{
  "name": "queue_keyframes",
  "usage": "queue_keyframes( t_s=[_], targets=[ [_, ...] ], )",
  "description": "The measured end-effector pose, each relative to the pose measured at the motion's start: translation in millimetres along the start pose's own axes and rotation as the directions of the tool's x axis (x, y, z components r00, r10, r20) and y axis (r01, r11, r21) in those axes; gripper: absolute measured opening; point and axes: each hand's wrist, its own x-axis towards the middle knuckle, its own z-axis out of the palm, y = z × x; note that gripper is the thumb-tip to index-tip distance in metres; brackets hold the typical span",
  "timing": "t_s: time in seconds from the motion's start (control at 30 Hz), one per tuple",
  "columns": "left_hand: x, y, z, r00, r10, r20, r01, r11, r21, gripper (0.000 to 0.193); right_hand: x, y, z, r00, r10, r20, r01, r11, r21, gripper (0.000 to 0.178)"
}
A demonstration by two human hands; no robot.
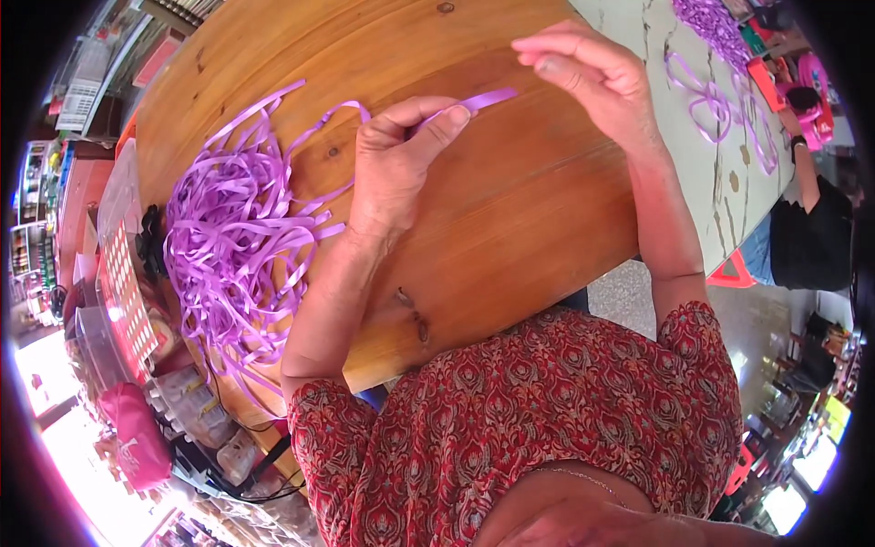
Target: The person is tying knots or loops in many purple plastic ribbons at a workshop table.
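Note:
My left hand (398,159) rests on the wooden tabletop (510,210) and pinches a strip of purple ribbon (488,98) between thumb and fingers. The strip's free end sticks out to the right of the fingertips. Behind the hand the strip loops back to a tangled pile of purple ribbon (228,246) lying to the left. My right hand (592,77) hovers just right of the strip's end, fingers loosely curled and apart, holding nothing.
A second pale table (720,182) to the right carries more purple ribbon (720,55). Another person in dark clothes (811,232) sits at its far right. Boxes, a red tray and a pink bag (141,442) crowd the left side below the wooden table.

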Motion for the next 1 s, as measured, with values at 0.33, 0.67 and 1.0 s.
queue_keyframes(
  t_s=[0.33,0.67,1.0],
  targets=[
    [0.5,-0.1,-1.7,0.998,0.063,-0.009,-0.063,0.997,0.034,0.01,-5.5,2.4,16.1,0.971,-0.162,0.177,0.211,0.927,-0.309,0.027],
    [1.4,6.5,-6.7,0.993,0.11,-0.032,-0.101,0.972,0.215,0.009,-7.5,1.8,13.9,0.951,-0.142,0.275,0.213,0.946,-0.246,0.008],
    [-0.7,-8.4,2.1,0.996,0.065,0.059,-0.054,0.986,-0.16,0.01,-19.4,19.1,42.6,0.872,0.17,0.458,-0.489,0.327,0.809,0.021]
  ],
)
